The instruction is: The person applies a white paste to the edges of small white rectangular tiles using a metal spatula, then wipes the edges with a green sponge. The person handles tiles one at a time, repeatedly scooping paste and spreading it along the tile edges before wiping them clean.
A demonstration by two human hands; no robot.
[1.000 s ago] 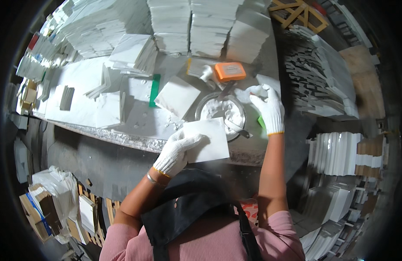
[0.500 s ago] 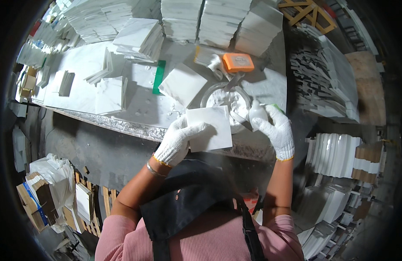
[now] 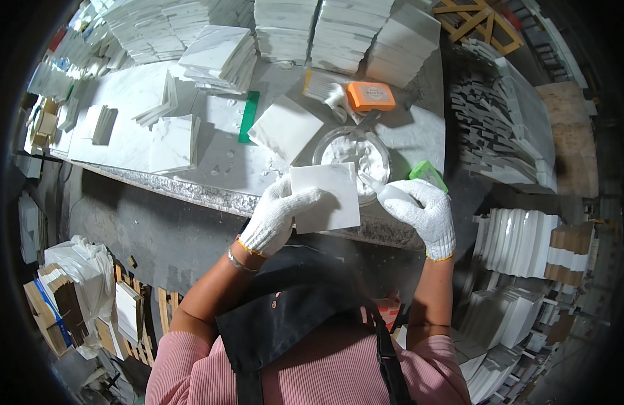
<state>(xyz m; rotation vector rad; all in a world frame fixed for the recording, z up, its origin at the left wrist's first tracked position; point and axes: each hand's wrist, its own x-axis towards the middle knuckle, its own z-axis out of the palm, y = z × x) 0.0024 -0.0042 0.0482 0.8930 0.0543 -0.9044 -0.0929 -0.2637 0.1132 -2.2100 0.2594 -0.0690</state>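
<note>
My left hand [image 3: 278, 212], in a white knit glove, grips a square white marble tile [image 3: 329, 197] by its left side, thumb on its face. The tile is tilted above the table's front edge. In my gloved right hand [image 3: 426, 212] is a small whitish squeeze bottle [image 3: 397, 194], its pointed nozzle towards the tile's right edge. Just behind stands a round tub [image 3: 316, 156] of white paste or powder, with a flat-bladed tool [image 3: 367, 123] on its far rim. A bright green object [image 3: 428, 175] lies beyond my right hand.
On the table [image 3: 221, 162] are another tile [image 3: 285, 129], a green strip [image 3: 248, 118], an orange box [image 3: 370, 96] and a crumpled glove [image 3: 335, 101]. Tile stacks [image 3: 285, 37] line the back. Cut pieces [image 3: 484, 115] are piled at the right; wrapped bundles [image 3: 79, 270] stand lower left.
My right hand has turned the bottle from upright to lying over, nozzle towards the tile. More of the green object shows. My left hand and its tile have barely moved.
</note>
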